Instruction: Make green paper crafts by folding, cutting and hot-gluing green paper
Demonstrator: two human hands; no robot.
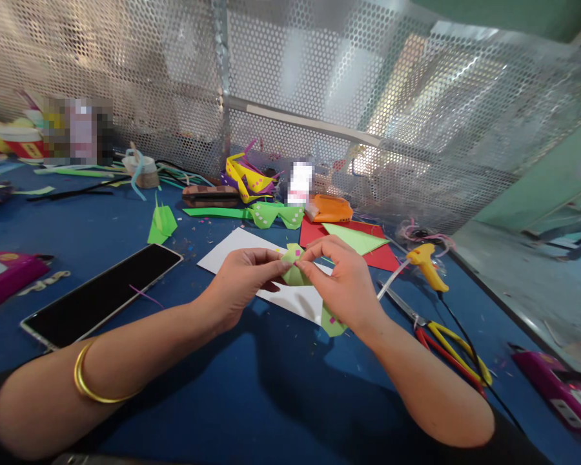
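Both hands hold light green paper glasses (297, 276) dotted with small pink squares, raised over a white sheet of paper (290, 300). My left hand (239, 281) pinches the left part between thumb and fingers. From the other side, my right hand (341, 278) grips the middle, its fingertips almost meeting the left ones. The other end of the glasses hangs below my right palm, partly hidden by it. Just beyond lie bright green paper glasses (277, 214) with pale squares along the frame.
A phone (104, 294) lies at left, near a folded green paper piece (162, 223). Red paper (382, 254), a yellow glue gun (428, 267) and scissors (419, 321) are at right. Yellow and purple paper glasses (249, 177) rest before the perforated metal screen (300, 77).
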